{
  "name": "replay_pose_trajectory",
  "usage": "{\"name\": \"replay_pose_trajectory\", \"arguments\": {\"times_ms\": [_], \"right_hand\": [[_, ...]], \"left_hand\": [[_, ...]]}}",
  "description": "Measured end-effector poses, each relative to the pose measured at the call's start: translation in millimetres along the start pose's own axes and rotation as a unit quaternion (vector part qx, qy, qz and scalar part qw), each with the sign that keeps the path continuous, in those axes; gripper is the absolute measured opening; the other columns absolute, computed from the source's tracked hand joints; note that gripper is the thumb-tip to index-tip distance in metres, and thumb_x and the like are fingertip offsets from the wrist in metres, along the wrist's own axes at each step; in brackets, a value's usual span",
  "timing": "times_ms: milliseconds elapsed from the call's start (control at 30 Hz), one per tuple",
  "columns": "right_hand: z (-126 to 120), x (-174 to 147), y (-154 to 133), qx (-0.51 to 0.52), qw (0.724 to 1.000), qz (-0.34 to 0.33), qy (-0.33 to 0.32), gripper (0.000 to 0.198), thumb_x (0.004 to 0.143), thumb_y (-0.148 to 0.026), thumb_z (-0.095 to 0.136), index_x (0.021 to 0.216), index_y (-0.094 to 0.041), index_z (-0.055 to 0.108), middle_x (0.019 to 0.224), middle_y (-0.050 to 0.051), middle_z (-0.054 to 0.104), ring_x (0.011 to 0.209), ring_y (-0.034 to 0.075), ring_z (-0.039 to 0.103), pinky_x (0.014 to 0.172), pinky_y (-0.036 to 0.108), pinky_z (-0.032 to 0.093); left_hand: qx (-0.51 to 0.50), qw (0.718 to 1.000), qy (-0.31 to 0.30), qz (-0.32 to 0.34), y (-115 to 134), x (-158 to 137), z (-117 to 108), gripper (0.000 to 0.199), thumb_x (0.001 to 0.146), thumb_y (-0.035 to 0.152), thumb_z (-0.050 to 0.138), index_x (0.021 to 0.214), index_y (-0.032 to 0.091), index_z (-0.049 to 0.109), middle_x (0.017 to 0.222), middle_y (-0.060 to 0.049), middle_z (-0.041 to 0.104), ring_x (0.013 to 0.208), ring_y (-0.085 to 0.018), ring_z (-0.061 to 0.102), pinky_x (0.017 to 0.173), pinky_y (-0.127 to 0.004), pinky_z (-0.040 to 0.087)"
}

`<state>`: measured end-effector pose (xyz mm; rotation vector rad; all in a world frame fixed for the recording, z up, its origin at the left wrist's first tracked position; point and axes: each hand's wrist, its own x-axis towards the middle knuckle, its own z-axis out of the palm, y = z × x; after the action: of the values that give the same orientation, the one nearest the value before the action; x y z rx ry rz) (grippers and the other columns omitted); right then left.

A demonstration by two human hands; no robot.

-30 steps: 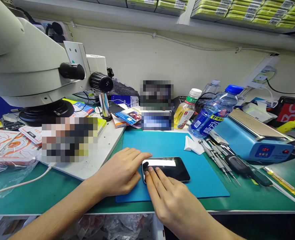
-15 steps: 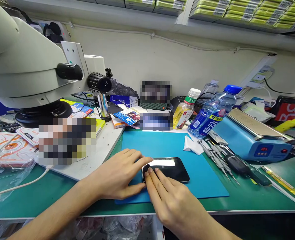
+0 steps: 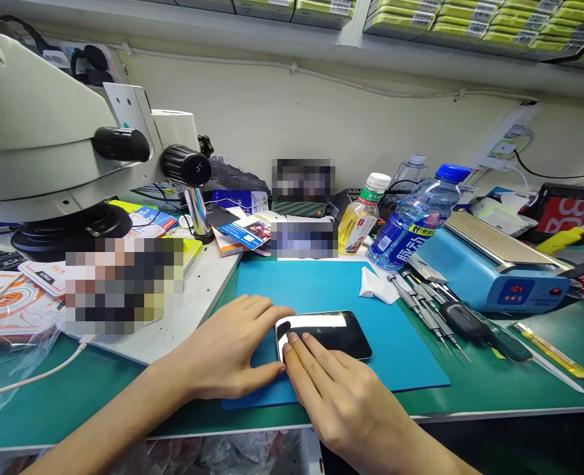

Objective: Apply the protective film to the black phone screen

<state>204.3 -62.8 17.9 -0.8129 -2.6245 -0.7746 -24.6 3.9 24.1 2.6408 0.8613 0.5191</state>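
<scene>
A smartphone with a black glass front lies face up on a blue mat. A bright strip of light reflects along its far side. My left hand grips the phone's left end, index finger at the far corner and thumb at the near corner. My right hand rests its outstretched fingers, side by side, on the glass near that same end. Part of the phone's near edge is hidden under my right hand.
A microscope overhangs the left side. Bottles, including a blue-capped one, stand behind the mat. Screwdrivers, a blue heating plate unit and a yellow cutter knife lie to the right. A crumpled white wipe touches the mat.
The view has shifted slightly, so everything sits a little further left. My left hand keeps its hold; my right fingertips are slightly further from the phone's left end, where a white reflection shows.
</scene>
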Motion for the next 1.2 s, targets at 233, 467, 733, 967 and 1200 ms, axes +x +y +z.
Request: {"name": "replay_pose_trajectory", "arguments": {"times_ms": [233, 467, 733, 967, 1200], "right_hand": [[-3, -5, 15, 0.128, 0.99, 0.054, 0.029, 0.03, 0.104, -0.019, 0.061, 0.13, -0.01, 0.071, 0.129, 0.014, 0.078, 0.118, 0.025, 0.074, 0.091, 0.036, 0.064], [3, -35, 59, 0.24, 0.945, 0.208, -0.078, 0.07, 0.096, -0.05, 0.073, 0.155, -0.021, 0.052, 0.155, 0.014, 0.061, 0.145, 0.028, 0.055, 0.115, 0.048, 0.053], [13, -51, 58, 0.29, 0.906, 0.288, -0.108, 0.068, 0.096, -0.053, 0.071, 0.156, -0.028, 0.05, 0.152, 0.012, 0.062, 0.142, 0.028, 0.058, 0.115, 0.048, 0.053], [14, -52, 57, 0.28, 0.915, 0.277, -0.081, 0.069, 0.095, -0.052, 0.073, 0.155, -0.029, 0.05, 0.147, 0.01, 0.065, 0.139, 0.026, 0.06, 0.114, 0.045, 0.054], [15, -52, 57, 0.282, 0.914, 0.281, -0.077, 0.071, 0.094, -0.052, 0.074, 0.157, -0.029, 0.048, 0.149, 0.009, 0.065, 0.139, 0.026, 0.06, 0.114, 0.043, 0.055]], "left_hand": [[0.001, 1.0, -0.002, -0.006, 1, -1, 0, 0.054, 0.093, 0.037, 0.073, 0.141, 0.022, 0.055, 0.13, -0.011, 0.069, 0.117, -0.033, 0.067, 0.1, -0.05, 0.054], [0.005, 1.0, -0.008, -0.014, 1, 0, 0, 0.051, 0.098, 0.04, 0.07, 0.144, 0.027, 0.052, 0.134, -0.01, 0.068, 0.118, -0.033, 0.067, 0.098, -0.05, 0.055], [0.013, 0.999, -0.016, -0.032, 3, 0, 0, 0.056, 0.095, 0.037, 0.073, 0.145, 0.026, 0.05, 0.136, -0.011, 0.065, 0.118, -0.033, 0.066, 0.099, -0.051, 0.056], [0.066, 0.998, 0.007, 0.008, 5, -1, 6, 0.051, 0.095, 0.035, 0.072, 0.14, 0.024, 0.054, 0.136, -0.012, 0.069, 0.118, -0.032, 0.071, 0.097, -0.048, 0.062], [0.141, 0.986, 0.042, 0.079, 5, -1, 7, 0.039, 0.101, 0.034, 0.066, 0.136, 0.017, 0.06, 0.136, -0.015, 0.074, 0.119, -0.032, 0.076, 0.097, -0.047, 0.067]]}}
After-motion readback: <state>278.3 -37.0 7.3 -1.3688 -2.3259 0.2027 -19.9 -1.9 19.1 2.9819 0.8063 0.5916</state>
